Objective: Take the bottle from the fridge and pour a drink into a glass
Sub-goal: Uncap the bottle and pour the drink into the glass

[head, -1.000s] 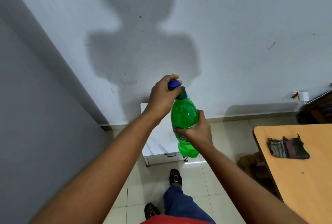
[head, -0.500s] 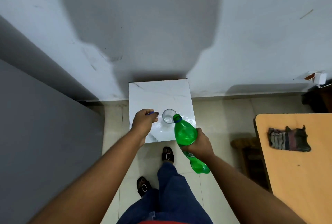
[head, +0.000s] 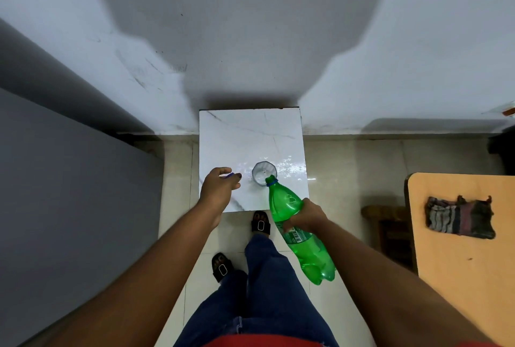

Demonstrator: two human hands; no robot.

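A green plastic bottle (head: 289, 207) with its cap off is tilted, and its open mouth rests at the near rim of a small clear glass (head: 264, 173). My right hand (head: 306, 217) grips the bottle around its middle. The glass stands upright on a white marble-patterned stand (head: 245, 135) against the wall. My left hand (head: 218, 189) hovers over the stand's left part, left of the glass, with the blue cap (head: 230, 176) pinched in its fingertips.
A grey fridge side (head: 69, 207) fills the left. An orange wooden table (head: 468, 263) with a folded striped cloth (head: 459, 217) is on the right, and a dark wooden stool (head: 387, 215) stands beside it. My legs and sandalled feet (head: 260, 224) stand on the tiled floor before the stand.
The cap came off the bottle into my left hand. My view dropped to the stand, and my right hand tilted the bottle until its mouth reached the glass rim.
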